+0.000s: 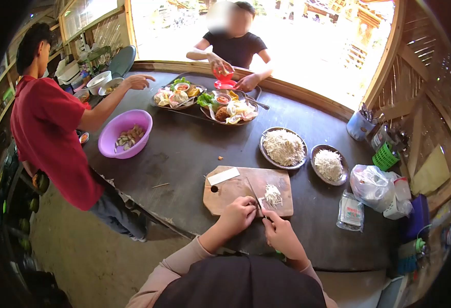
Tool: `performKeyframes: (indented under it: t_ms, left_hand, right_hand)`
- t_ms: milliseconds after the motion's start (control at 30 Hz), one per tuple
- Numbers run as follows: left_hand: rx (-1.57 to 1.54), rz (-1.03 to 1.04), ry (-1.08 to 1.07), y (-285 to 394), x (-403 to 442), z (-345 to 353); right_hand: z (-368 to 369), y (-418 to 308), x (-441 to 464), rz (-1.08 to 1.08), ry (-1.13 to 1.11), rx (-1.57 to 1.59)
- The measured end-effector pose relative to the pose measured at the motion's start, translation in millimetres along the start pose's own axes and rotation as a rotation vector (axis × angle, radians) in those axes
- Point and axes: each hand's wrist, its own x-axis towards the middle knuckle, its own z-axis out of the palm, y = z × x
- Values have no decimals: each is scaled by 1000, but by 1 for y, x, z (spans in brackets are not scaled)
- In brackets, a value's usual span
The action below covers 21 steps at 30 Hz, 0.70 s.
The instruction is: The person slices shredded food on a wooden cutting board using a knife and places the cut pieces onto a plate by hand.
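Note:
A wooden cutting board (246, 177) lies on the dark table in front of me. My right hand (281, 233) is closed on the handle of a knife (255, 195), whose blade points up and to the left over the board. My left hand (237, 214) is closed beside the blade at the board's near edge; what its fingers hold, if anything, is too small to make out. Thin white shreds (273, 196) lie in a small heap right of the knife. A flat white block (223, 176) rests at the board's upper left.
Two bowls of white shreds (283, 148) (329, 165) stand beyond the board. A purple basin (125, 133) is at left, near a person in red (56, 123). Across the table, another person (238, 49) handles a red cup near food platters (229, 107). Plastic bags (372, 185) lie right.

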Motion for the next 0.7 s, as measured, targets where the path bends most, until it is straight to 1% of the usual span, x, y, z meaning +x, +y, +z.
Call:
performKeyframes:
  t_ms: [33,133,200,267,333,367,433,467,533,700]
  left_hand:
    - [-13,-11,4,0,-1,1]
    - [-24,-15,12,-1,-3,4]
    - [-12,-1,23,0,-3,4]
    - [-11,-35,-23,1,-2,0]
    - [-18,-24,-13,-1,-2,1]
    - [-32,-13,-4,-1,-2,2]
    - [-24,-1,13,-1,-2,4]
    - [-8,9,35,-1,-2,3]
    - [-16,3,9,1,-2,2]
    - [-25,-7,-27,1,-1,1]
  right_hand:
    - [0,0,-2,61,-8,16]
    - [1,11,4,31,-5,93]
    - [-5,3,-1,55,-16,51]
    - [-5,1,1,65,-30,12]
    - [0,11,0,-6,8,7]
    - [3,13,3,-1,13,8]
    - [7,15,7,-241,107,-136]
    - [5,15,5,-238,113,-137]
    - [1,11,4,-105,28,-53]
    - [4,13,4,-68,47,-74]
